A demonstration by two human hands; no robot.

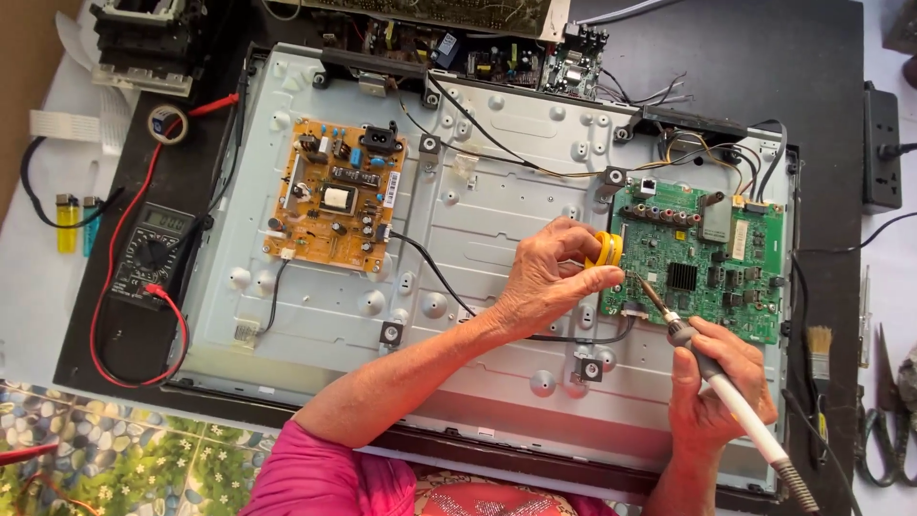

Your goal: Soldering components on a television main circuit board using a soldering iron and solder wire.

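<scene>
At the green board's (702,263) left edge, our right hand (716,382) grips the soldering iron (712,368) closed-fisted; left hand (549,277) pinches the yellow solder spool (607,248). We judge: steady tip, feed sparingly.

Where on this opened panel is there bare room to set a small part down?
The grey metal back panel lies bare between the orange power board and the green main board, above the left hand. It is crowded around the soldering iron.

Bright, even daylight; soft shadows, sharp focus, perhaps slight edge distortion.
</scene>
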